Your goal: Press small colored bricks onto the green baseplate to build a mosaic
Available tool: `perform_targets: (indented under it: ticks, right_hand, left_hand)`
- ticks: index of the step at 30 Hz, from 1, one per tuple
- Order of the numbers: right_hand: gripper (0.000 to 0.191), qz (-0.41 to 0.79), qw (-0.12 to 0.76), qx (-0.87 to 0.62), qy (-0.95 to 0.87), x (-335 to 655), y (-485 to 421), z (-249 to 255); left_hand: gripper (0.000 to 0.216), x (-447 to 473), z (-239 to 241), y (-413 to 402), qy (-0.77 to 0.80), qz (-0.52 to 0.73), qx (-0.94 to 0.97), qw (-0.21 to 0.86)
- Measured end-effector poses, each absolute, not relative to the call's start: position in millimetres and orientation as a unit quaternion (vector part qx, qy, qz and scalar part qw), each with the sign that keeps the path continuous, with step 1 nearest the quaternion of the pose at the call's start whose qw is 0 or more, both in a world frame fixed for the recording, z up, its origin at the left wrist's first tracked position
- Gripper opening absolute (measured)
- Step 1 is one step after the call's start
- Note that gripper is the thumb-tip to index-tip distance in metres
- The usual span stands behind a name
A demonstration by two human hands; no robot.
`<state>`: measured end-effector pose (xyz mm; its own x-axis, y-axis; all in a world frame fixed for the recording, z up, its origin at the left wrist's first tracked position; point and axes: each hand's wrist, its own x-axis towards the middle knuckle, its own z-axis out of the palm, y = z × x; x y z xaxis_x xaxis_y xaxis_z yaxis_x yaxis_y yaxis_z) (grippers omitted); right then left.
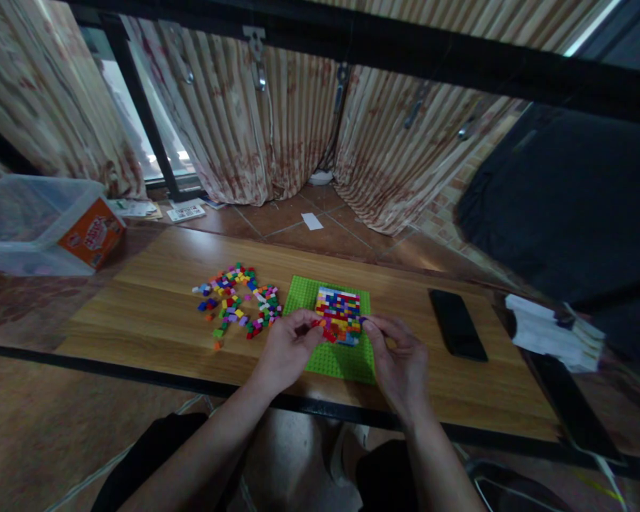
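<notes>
A green baseplate (341, 359) lies on the wooden table (154, 313), with a multicoloured block of small bricks (338, 309) built on its far half. My left hand (288, 348) pinches a small red brick (328, 333) at the block's near left edge. My right hand (400, 355) is closed at the block's near right corner, fingertips touching it; what it holds is too small to make out. A loose pile of coloured bricks (237, 299) lies left of the baseplate.
A black phone (457, 323) lies right of the baseplate. White folded papers (552, 333) sit at the table's right end. A clear plastic bin (26, 224) with an orange box (92, 233) stands at the far left. Curtains hang behind.
</notes>
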<state>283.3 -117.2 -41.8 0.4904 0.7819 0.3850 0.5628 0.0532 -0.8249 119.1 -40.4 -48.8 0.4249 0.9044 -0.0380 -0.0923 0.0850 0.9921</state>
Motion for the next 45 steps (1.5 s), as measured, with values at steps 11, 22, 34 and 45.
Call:
perform_targets:
  ticks: [11,22,34,45]
  right_hand:
    - [0.016,0.137,0.435,-0.706,-0.542,293.2,-116.2,-50.5]
    - [0.017,0.093,0.423,-0.718,-0.545,284.8,-110.4,-51.8]
    - [0.023,0.028,0.399,-0.716,-0.572,280.4,-110.7,-56.8]
    - [0.021,0.043,0.413,-0.709,-0.570,279.3,-114.9,-55.9]
  left_hand:
    - [0.004,117.0,-49.9,-35.6,0.382,0.393,0.565,0.617]
    - [0.004,115.8,-49.5,-35.7,0.384,0.393,0.577,0.604]
    - [0.006,115.2,-48.7,-34.8,0.394,0.376,0.569,0.616]
    - [0.012,115.1,-54.7,-35.8,0.353,0.370,0.577,0.637]
